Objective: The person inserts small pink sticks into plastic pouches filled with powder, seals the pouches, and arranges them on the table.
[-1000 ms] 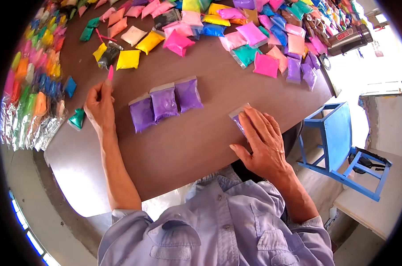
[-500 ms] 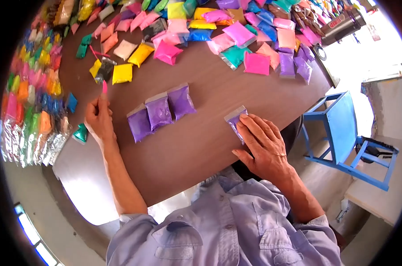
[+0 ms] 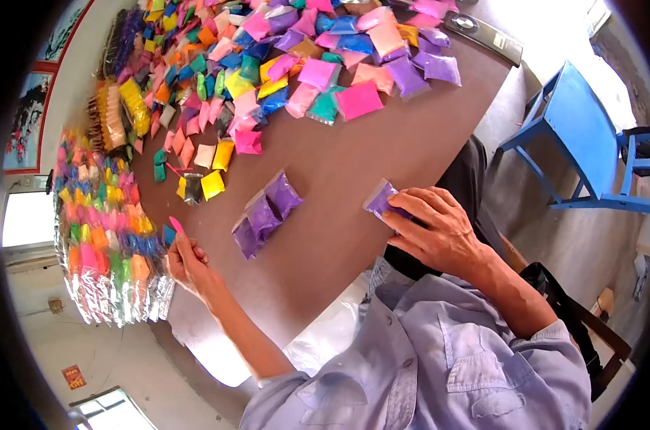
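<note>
My right hand [image 3: 439,226] lies over a small purple packet [image 3: 380,198] near the table's right edge, its bent fingers gripping the packet's right part and hiding it. My left hand [image 3: 188,264] is raised at the table's left side. Its index finger is stretched out, with a bright pink cover [image 3: 176,225] that looks like a finger cot on the tip; the other fingers are loosely curled and hold nothing I can see. Between the hands, several purple packets [image 3: 264,217] lie in a slanting, overlapping row on the brown table [image 3: 325,265].
A large heap of coloured packets [image 3: 318,74] covers the far side of the table. Long clear bags of coloured packets [image 3: 102,251] hang or lie along the left edge. Yellow packets [image 3: 212,185] and a black packet [image 3: 193,188] lie nearer. A blue stool [image 3: 565,129] stands at the right.
The camera view has turned, shifting the whole scene. My right fingers, flatter on the purple packet before, are now more bent around it. My left hand stays raised.
</note>
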Action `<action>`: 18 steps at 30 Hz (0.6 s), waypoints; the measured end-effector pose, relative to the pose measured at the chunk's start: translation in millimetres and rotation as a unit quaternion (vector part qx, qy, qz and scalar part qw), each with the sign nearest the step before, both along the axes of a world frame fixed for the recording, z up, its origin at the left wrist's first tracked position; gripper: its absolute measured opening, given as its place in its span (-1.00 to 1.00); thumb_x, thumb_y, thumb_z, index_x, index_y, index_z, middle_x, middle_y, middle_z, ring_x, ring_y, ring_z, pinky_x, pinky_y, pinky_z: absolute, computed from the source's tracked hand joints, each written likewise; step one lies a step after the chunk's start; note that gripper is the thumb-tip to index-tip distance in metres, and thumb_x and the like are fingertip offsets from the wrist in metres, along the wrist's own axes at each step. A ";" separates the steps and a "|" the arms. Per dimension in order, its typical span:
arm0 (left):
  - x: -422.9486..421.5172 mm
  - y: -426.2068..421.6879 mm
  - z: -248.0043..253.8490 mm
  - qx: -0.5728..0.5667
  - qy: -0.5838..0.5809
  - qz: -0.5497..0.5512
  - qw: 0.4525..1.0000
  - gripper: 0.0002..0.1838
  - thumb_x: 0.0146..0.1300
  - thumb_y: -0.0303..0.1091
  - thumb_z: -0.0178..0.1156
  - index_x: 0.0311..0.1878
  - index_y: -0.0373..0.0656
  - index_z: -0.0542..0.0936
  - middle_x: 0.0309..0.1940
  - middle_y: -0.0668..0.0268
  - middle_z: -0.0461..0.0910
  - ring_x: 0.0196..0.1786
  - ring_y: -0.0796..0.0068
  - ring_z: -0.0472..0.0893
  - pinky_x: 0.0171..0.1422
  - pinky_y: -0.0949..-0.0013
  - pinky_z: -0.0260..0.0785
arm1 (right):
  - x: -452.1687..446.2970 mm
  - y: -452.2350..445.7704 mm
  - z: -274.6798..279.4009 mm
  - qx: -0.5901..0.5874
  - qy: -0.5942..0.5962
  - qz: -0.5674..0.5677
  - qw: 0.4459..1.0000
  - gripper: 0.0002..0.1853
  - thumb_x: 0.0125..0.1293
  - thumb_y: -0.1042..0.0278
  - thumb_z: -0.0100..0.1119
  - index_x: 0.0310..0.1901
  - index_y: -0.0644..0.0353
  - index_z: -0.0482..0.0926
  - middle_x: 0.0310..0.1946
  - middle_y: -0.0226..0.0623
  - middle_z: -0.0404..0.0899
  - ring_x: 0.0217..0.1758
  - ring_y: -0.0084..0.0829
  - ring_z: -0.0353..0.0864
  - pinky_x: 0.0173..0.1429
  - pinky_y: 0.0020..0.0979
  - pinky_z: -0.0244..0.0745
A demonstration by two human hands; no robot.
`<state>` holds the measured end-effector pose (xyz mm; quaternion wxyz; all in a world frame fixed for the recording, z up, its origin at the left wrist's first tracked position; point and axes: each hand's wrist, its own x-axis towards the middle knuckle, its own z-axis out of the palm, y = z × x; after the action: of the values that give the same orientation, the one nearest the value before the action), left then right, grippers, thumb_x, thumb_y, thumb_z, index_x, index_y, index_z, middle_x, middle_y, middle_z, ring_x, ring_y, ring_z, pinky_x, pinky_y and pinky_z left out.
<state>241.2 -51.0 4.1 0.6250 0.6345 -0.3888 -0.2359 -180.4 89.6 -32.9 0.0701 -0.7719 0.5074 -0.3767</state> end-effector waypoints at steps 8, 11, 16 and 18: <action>-200.2 90.3 -2.5 0.131 -0.193 -0.334 0.913 -0.92 0.35 -0.43 0.47 -0.24 -0.21 0.79 -0.40 0.41 0.72 -0.39 0.62 0.63 -0.30 0.46 0.47 | -4.7 0.6 -6.1 0.001 -0.027 0.003 1.000 -0.44 -0.04 0.29 0.65 0.07 0.10 0.69 0.18 -0.31 0.56 0.21 -0.22 0.61 0.25 -0.12 0.51; -221.6 96.0 -30.6 0.107 -0.213 -0.371 0.897 -0.89 0.37 -0.41 0.48 -0.22 -0.24 0.77 -0.39 0.28 0.75 -0.39 0.55 0.67 -0.28 0.39 0.51 | -6.0 4.8 -8.5 0.005 -0.035 -0.006 0.999 -0.44 -0.05 0.29 0.64 0.06 0.09 0.68 0.15 -0.33 0.56 0.21 -0.25 0.61 0.25 -0.13 0.51; -232.3 84.9 -14.0 0.082 -0.319 -0.377 0.866 -0.90 0.36 -0.44 0.46 -0.22 -0.27 0.75 -0.41 0.20 0.72 -0.41 0.45 0.67 -0.30 0.30 0.49 | -3.6 2.2 -12.5 -0.008 -0.047 -0.017 0.999 -0.47 -0.04 0.29 0.62 0.05 0.05 0.69 0.11 -0.37 0.56 0.19 -0.30 0.61 0.24 -0.16 0.51; -235.0 78.3 -12.4 0.087 -0.317 -0.384 0.863 -0.90 0.36 -0.45 0.45 -0.22 -0.27 0.74 -0.43 0.20 0.70 -0.41 0.45 0.65 -0.30 0.30 0.46 | -4.0 1.4 -11.6 -0.005 -0.050 -0.018 0.999 -0.48 -0.02 0.30 0.61 0.05 0.04 0.69 0.11 -0.39 0.56 0.18 -0.31 0.61 0.24 -0.16 0.51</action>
<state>6.2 27.3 -8.4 0.2700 0.5274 -0.7568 -0.2760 -184.4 91.0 -44.5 0.0846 -0.7431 0.5157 -0.4180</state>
